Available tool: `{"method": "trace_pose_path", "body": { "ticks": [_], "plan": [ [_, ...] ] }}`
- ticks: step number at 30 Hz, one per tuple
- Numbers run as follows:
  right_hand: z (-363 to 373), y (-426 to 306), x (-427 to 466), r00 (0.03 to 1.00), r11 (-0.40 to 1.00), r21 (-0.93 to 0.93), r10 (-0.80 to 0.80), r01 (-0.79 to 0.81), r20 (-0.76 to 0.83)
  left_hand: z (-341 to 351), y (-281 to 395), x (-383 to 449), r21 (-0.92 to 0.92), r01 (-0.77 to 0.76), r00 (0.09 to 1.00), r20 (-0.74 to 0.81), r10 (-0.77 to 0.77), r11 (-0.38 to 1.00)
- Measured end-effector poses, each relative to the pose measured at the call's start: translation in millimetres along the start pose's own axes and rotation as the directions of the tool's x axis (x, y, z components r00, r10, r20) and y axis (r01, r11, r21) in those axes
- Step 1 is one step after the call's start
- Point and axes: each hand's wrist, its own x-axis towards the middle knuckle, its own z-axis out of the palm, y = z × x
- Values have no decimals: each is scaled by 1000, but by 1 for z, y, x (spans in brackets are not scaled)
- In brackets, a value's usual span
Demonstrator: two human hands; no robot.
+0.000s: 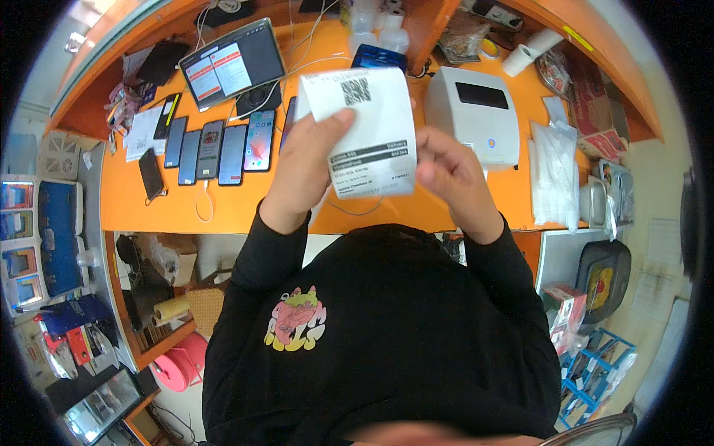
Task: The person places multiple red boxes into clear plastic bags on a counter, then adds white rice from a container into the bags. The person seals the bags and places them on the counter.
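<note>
My left hand (309, 159) holds a printed paper receipt (374, 128), its thumb pressed on the front below a printed square code. The receipt stands raised above the orange desk, with dark bands and lines of writing on its lower half. More white paper shows behind its left edge. My right hand (454, 175) is at the receipt's right edge with the fingers curled. Whether those fingers grip the paper is hidden. Right of the receipt stands a white label printer (474, 117) with a dark window on top.
Several smartphones (209, 148) lie in a row left of my hands, with a tablet (233, 64) propped behind them. Thin cables cross the orange desk (256, 203). Clear plastic bags (552, 173) lie at the right; paper rolls (521, 60) and plastic bottles (393, 33) are at the back.
</note>
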Motion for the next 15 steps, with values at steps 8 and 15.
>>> {"method": "trace_pose_path", "body": {
  "ticks": [8, 15],
  "plan": [
    [-24, -28, -7, 981, 884, -468, -104, 15, -164, 17, 5, 2, 612, -408, 814, -91, 574, 677],
    [-33, -64, -15, 963, 536, -801, -197, 265, 186, 37, 3, 30, 581, -592, 789, 557, 257, 558]
  ]
}}
